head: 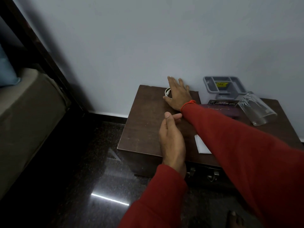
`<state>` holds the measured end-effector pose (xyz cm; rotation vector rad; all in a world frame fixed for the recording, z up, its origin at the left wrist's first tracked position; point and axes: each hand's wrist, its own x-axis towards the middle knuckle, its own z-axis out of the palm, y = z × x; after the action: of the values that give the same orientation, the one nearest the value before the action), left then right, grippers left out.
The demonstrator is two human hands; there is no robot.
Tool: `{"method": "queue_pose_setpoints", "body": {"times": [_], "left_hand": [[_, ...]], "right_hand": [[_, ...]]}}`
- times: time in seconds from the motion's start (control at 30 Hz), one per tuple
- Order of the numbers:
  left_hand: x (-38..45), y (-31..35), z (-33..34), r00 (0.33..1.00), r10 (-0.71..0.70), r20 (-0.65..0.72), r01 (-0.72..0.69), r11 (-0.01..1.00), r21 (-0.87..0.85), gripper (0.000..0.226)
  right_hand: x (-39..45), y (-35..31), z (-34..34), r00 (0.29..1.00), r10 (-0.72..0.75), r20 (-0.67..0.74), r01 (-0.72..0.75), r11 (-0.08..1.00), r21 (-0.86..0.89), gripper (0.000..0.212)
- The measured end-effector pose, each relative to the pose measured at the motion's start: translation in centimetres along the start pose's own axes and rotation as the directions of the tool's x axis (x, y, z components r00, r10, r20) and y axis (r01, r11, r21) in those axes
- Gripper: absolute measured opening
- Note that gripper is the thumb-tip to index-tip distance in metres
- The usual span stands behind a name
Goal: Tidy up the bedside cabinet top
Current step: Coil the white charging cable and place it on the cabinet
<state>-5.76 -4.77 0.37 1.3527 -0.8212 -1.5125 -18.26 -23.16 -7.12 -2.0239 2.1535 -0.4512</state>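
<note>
White cable (167,92) lies coiled under the right hand (178,94), fingers spread flat. Left hand (171,137) hovers relaxed (holding nothing) over the desk (144,122).

A plain pale blue-grey wall (148,38) filled the upper part of the view, finished at its base with a white strip and a dark skirting (108,115). The floor (92,170) was dark polished stone and carried a bright linear light reflection (109,199). At left stood a dark wooden bed frame (41,51) with a beige-covered mattress (31,109) and a blue pillow (6,73). Lighting was dim and even, with soft shadow beside the bed frame.
</note>
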Motion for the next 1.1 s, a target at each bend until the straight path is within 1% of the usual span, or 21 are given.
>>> {"method": "queue_pose_setpoints", "body": {"times": [0.1, 0.23, 0.33, 0.4, 0.53, 0.6, 0.7, 0.8, 0.9, 1.03, 1.1], "left_hand": [[-0.1, 0.0, 0.0, 1.0, 0.005, 0.0, -0.005, 1.0, -0.004, 0.046], [-0.3, 0.0, 0.1, 1.0, 0.008, 0.004, -0.008, 1.0, 0.002, 0.046], [-0.3, 0.0, 0.2, 1.0, 0.007, 0.002, -0.007, 1.0, 0.009, 0.046], [-0.2, -0.1, 0.3, 1.0, 0.003, 0.002, -0.003, 1.0, 0.011, 0.046], [-0.1, -0.3, 0.3, 1.0, -0.001, 0.004, 0.001, 1.0, 0.009, 0.048], [0.0, -0.4, 0.2, 1.0, -0.005, 0.003, 0.005, 1.0, 0.009, 0.047], [0.1, -0.2, 0.2, 1.0, -0.008, 0.006, 0.008, 1.0, 0.004, 0.047], [0.2, 0.0, 0.1, 1.0, -0.011, 0.006, 0.011, 1.0, -0.011, 0.046], [0.2, 0.1, -0.1, 1.0, -0.01, 0.002, 0.01, 1.0, -0.012, 0.045], [0.1, 0.1, -0.2, 1.0, -0.006, 0.012, 0.006, 1.0, -0.011, 0.043], [0.0, 0.2, -0.1, 1.0, -0.013, 0.016, 0.013, 1.0, -0.007, 0.043]], "right_hand": [[-0.1, 0.4, 0.2, 1.0, -0.004, 0.016, 0.005, 1.0, -0.029, 0.074], [-0.2, 0.6, 0.6, 0.993, -0.003, 0.115, 0.016, 0.993, -0.113, 0.062], [-0.4, 0.2, 0.9, 0.992, 0.016, 0.124, 0.002, 0.99, -0.143, 0.053], [-0.4, -0.2, 0.8, 0.994, 0.042, 0.102, -0.029, 0.992, -0.126, 0.044], [0.0, -0.5, 0.4, 0.995, 0.086, 0.043, -0.085, 0.996, -0.018, 0.032], [0.0, -1.0, 0.1, 0.994, 0.11, 0.01, -0.11, 0.994, 0.004, 0.03], [-0.4, -1.8, -0.4, 0.981, 0.194, -0.02, -0.193, 0.981, 0.013, 0.027], [-0.5, -2.0, 0.2, 0.977, 0.212, -0.034, -0.211, 0.977, 0.03, 0.026], [-0.4, -1.0, 1.2, 0.973, 0.231, -0.024, -0.23, 0.971, 0.062, 0.031], [-0.3, 0.0, 1.6, 0.984, 0.18, -0.014, -0.179, 0.982, 0.053, 0.034], [-0.1, 0.1, 1.6, 0.993, 0.119, -0.013, -0.119, 0.993, -0.013, 0.034]]}}
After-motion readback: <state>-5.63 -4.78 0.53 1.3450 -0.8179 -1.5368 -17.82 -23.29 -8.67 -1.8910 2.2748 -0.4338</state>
